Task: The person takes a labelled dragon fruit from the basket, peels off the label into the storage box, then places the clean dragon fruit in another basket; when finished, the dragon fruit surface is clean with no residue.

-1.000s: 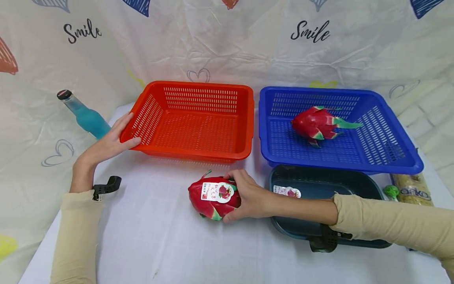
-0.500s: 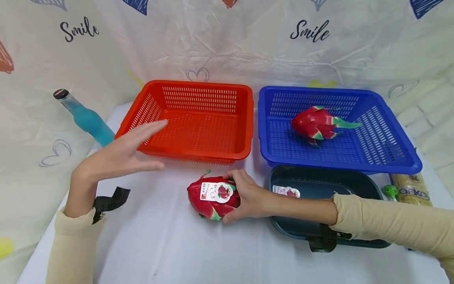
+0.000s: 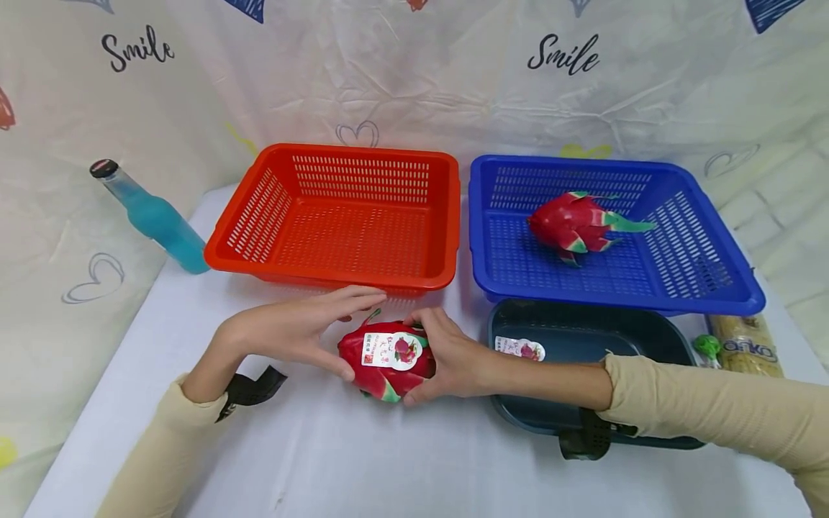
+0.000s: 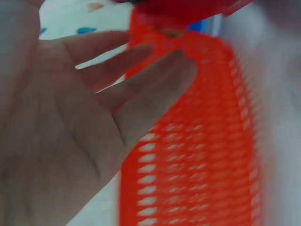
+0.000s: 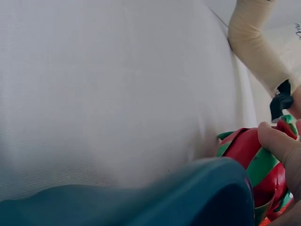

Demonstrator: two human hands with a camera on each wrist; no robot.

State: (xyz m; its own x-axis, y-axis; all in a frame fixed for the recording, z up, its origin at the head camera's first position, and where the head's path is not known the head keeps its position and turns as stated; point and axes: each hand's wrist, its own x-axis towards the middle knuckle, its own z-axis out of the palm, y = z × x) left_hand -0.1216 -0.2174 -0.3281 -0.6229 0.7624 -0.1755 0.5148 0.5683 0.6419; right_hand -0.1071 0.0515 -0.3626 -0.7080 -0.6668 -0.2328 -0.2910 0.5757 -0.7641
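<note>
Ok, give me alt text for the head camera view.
A person's right hand grips a labelled dragon fruit on a white cloth, the left hand spread at its other side. Behind stand a red basket and a blue basket holding another dragon fruit; a dark tray lies under the right forearm.

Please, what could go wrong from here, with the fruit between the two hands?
The rounded fruit might roll if the right hand lets go early, since the left hand has its fingers stretched out, not closed around it.
The right forearm crosses over the tray, so it could bump it.
The bottle is close to the red basket; a knock to the red basket may tip it.
</note>
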